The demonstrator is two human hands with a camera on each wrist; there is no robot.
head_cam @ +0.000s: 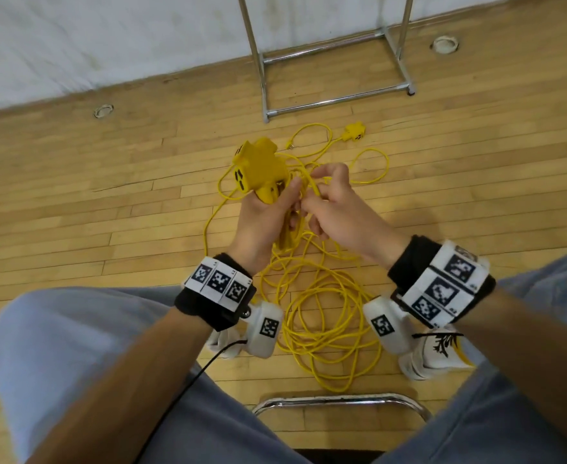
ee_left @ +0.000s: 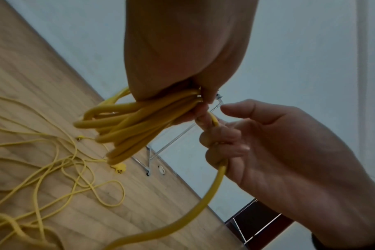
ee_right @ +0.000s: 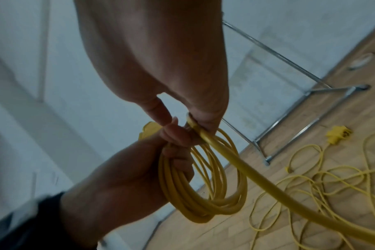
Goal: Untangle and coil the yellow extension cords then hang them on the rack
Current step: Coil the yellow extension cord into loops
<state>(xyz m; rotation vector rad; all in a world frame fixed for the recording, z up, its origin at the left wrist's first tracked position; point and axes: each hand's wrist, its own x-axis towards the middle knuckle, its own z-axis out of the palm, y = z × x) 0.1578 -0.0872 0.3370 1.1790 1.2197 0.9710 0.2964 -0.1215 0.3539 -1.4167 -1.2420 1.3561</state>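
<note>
Looking down from the head camera, I start at the left: a small ring (head_cam: 103,110) lies on the wooden floor (head_cam: 74,182) near the white wall (head_cam: 74,38). My left hand (head_cam: 262,216) is closed around a bundle of coiled yellow cord (ee_right: 201,191) together with a yellow multi-outlet block (head_cam: 258,169) that sticks up above the fist; the right wrist view shows several loops hanging from those fingers. Just beside it, touching, my right hand (head_cam: 335,209) has its fingers curled round a single strand (ee_left: 216,177) that runs down toward the floor. Below and beyond both hands, the rest of the yellow extension cords (head_cam: 322,323) lie in loose tangled loops between my white shoes (head_cam: 439,353). Farther back and to the right, a second outlet block (head_cam: 355,131) rests on the floor just before the base of the chrome rack (head_cam: 335,102). Another ring (head_cam: 445,44) sits right of the rack.
</note>
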